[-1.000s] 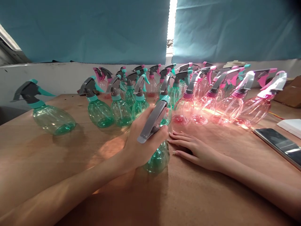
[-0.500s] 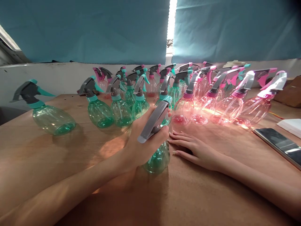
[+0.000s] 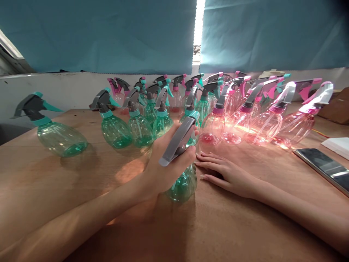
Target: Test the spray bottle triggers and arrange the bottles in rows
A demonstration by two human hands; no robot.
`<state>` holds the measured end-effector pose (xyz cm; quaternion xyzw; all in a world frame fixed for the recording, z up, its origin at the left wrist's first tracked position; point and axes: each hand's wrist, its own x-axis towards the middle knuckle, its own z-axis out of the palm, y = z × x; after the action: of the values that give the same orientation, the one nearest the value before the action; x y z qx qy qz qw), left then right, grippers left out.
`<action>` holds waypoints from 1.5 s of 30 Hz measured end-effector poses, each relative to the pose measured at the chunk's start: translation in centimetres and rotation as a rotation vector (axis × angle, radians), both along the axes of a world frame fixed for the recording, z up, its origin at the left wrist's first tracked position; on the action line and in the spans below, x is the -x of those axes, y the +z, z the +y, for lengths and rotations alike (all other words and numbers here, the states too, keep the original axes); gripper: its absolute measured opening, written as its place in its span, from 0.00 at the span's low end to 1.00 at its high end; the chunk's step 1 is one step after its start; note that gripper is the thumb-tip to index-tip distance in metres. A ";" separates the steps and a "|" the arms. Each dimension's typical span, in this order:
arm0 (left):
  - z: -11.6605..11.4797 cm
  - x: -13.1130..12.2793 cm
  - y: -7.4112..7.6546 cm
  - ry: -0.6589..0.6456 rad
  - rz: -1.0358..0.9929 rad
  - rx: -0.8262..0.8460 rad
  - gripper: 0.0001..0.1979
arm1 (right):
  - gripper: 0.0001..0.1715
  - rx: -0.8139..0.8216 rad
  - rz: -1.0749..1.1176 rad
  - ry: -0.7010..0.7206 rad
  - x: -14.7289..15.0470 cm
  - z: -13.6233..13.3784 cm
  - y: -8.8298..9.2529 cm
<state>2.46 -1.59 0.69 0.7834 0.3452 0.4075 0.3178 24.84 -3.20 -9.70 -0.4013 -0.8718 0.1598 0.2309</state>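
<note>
My left hand (image 3: 163, 162) is wrapped round the neck of a green spray bottle (image 3: 182, 185) with a grey head, which stands on the wooden table (image 3: 231, 229). Part of its collar and trigger is hidden behind my fingers. Flat on the table just right of that bottle lies my right hand (image 3: 227, 173), fingers stretched out and holding nothing. Beyond my left hand stand several green spray bottles, the closest row including one green bottle (image 3: 116, 131) with a turquoise collar. Several pink spray bottles, among them a pink bottle (image 3: 212, 127), stand behind my right hand.
A lone green spray bottle (image 3: 61, 138) stands at the left. To the right are a phone (image 3: 324, 165), a white flat object (image 3: 338, 145) and a brown box (image 3: 335, 109). Blue-green curtains (image 3: 109, 36) hang behind, with bright light through the gap.
</note>
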 end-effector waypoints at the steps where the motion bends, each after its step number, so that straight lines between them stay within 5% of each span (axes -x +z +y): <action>1: 0.0 0.0 0.0 0.000 0.005 0.002 0.08 | 0.26 0.001 -0.005 0.002 0.0 0.0 0.0; 13: -0.4 0.5 1.4 -0.056 0.024 0.057 0.02 | 0.27 -0.004 0.010 0.002 0.0 0.0 0.0; 26: -0.1 0.9 1.1 -0.119 0.004 0.017 0.04 | 0.27 -0.007 -0.016 0.006 0.0 0.1 0.0; 45: -0.4 0.1 0.7 -0.094 0.027 0.087 0.21 | 0.27 -0.012 -0.030 0.009 0.0 0.1 0.0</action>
<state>2.34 -2.03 1.42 0.7895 0.3297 0.3663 0.3657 24.82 -3.12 -9.66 -0.3983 -0.8780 0.1497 0.2192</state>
